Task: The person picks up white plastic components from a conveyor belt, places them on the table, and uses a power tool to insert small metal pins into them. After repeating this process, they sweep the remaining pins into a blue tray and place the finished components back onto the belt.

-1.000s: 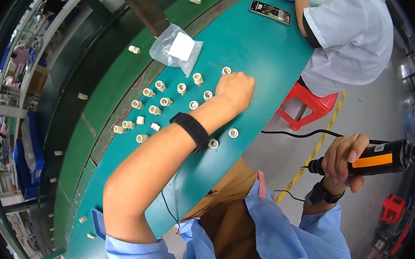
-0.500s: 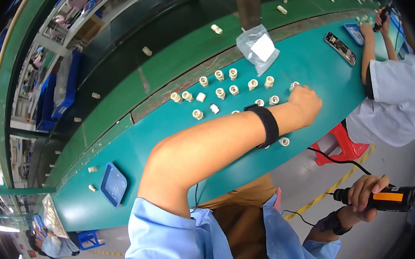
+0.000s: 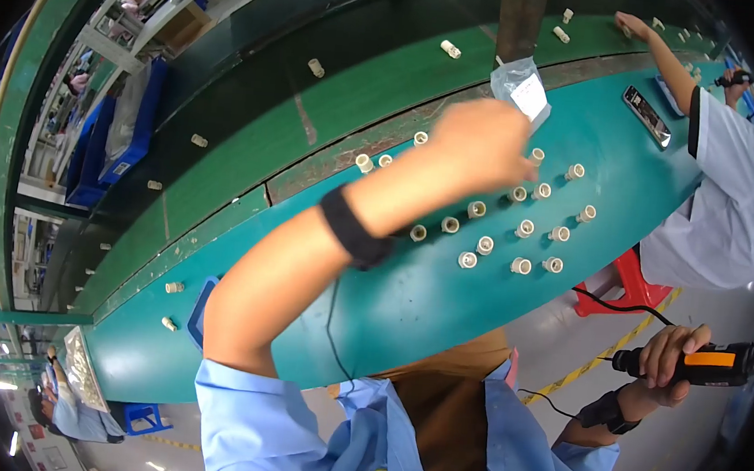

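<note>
My left hand (image 3: 481, 146) is over the teal table, smeared by motion, among upright cream-white cylindrical fittings. One fitting (image 3: 537, 156) stands right at its fingertips; whether the fingers hold anything cannot be made out. More fittings (image 3: 485, 245) stand with open ends up in loose rows beside and below my left hand and wrist; my forearm hides part of the group. Off the table's near edge at right, my right hand (image 3: 664, 355) is closed around a black electric screwdriver (image 3: 723, 361) with an orange band, its thin bit pointing left.
Behind my left hand lies a clear plastic bag (image 3: 528, 97) with a white label. A phone (image 3: 647, 116) rests farther right. The green conveyor belt (image 3: 361, 101) carries scattered fittings. A blue tray (image 3: 200, 315) is partly behind my arm. A co-worker's hand (image 3: 634, 27) reaches over the belt; a red stool (image 3: 625, 290) stands near.
My left hand has left the fitting at the right of the group and swung left and away from me. The view has shifted. The co-worker's hand now reaches over the belt.
</note>
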### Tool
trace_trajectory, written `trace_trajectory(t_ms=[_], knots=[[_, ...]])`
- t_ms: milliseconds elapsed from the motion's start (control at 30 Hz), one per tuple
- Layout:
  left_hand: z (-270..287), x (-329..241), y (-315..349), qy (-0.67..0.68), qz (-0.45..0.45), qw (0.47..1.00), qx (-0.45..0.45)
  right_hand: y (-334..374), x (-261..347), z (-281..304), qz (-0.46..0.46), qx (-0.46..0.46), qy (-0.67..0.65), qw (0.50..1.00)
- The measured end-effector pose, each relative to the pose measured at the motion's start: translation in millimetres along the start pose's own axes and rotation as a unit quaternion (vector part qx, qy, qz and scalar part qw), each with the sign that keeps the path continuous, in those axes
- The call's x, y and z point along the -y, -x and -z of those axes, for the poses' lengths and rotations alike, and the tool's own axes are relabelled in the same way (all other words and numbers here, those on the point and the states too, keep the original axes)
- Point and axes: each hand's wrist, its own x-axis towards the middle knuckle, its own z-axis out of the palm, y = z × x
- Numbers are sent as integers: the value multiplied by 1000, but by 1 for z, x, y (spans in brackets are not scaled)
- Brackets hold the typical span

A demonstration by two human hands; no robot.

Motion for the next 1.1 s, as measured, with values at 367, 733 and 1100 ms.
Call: trace_trajectory(t_ms=[367,733,1100], knots=[[14,280,22,-87,348,908,-219,-14,-24,6,-45,50,-36,997],[-27,370,-19,-133,224,952,-164,-50,-43,-11,-19,-16,-27,999],[-18,329,-25,50,317,920,-224,-21,-19,-13,-37,14,-73,997]])
